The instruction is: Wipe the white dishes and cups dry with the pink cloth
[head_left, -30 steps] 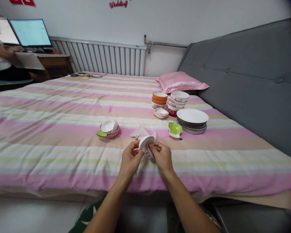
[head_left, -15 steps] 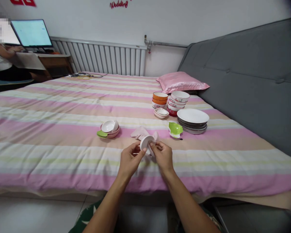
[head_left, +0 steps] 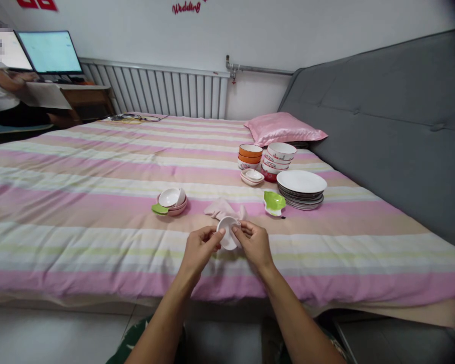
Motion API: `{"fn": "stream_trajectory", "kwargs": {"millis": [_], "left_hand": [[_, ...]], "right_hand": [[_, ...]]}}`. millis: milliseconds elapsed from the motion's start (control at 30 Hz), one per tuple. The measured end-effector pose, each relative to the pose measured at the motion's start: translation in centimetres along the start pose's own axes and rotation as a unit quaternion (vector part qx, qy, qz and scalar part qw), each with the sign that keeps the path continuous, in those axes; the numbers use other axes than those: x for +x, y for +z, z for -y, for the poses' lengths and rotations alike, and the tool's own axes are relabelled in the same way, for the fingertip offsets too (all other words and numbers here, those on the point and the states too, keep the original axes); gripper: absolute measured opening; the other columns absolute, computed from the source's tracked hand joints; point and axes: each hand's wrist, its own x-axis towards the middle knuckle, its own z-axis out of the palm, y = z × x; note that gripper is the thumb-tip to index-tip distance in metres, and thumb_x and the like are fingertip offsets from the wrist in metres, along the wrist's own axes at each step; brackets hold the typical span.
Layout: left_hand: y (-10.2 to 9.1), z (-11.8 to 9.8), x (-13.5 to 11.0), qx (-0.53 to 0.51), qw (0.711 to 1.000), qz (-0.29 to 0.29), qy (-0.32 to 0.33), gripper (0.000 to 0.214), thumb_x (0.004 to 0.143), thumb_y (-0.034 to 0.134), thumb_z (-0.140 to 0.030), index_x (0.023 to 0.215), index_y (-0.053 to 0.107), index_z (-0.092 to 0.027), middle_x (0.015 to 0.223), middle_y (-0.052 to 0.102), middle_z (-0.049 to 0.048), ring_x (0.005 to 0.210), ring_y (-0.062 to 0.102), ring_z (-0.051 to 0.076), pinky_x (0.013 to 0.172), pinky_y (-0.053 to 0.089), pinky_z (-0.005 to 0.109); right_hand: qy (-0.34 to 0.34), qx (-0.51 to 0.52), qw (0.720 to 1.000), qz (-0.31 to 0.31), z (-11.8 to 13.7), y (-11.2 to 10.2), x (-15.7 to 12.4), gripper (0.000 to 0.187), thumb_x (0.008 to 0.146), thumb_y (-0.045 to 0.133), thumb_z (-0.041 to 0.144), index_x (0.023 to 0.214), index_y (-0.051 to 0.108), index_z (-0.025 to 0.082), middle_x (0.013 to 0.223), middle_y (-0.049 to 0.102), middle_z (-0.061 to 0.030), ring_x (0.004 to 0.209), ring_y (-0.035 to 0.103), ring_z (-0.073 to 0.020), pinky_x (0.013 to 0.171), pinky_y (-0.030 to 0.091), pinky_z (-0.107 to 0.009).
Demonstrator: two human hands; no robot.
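Observation:
Over the near part of the bed, a small white dish is tilted up between my two hands. My left hand pinches its left rim, thumb in front. My right hand grips the right side, with the thumb pressed inside the dish. Just behind it lies a crumpled pale pink cloth; whether my right fingers touch it, I cannot tell. To the left sit stacked small dishes: a white bowl on pink dishes, beside a green leaf-shaped piece. A green leaf-shaped dish rests to the right.
Farther right stand a stack of plates, stacked white and red bowls, orange bowls and small pale dishes. Behind them are a pink pillow and grey headboard. A person sits at a desk, far left.
The white dish has turned so more of its inside faces me, and it sits slightly lower. My hands shifted a little with it. The stacks have not moved.

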Motion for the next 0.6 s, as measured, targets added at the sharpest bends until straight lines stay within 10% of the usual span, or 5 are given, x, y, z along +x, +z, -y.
{"fn": "stream_trajectory", "kwargs": {"millis": [600], "left_hand": [[0.3, 1.1, 0.5, -0.039, 0.999, 0.012, 0.033, 0.046, 0.074, 0.063, -0.042, 0.110, 0.066, -0.014, 0.098, 0.070, 0.0089, 0.077, 0.062, 0.017, 0.064, 0.048, 0.024]], "right_hand": [[-0.022, -0.048, 0.999, 0.009, 0.2, 0.0, -0.2, 0.027, 0.078, 0.058, 0.034, 0.091, 0.069, 0.014, 0.086, 0.073, -0.0089, 0.075, 0.068, -0.0226, 0.068, 0.053, -0.029]]}}
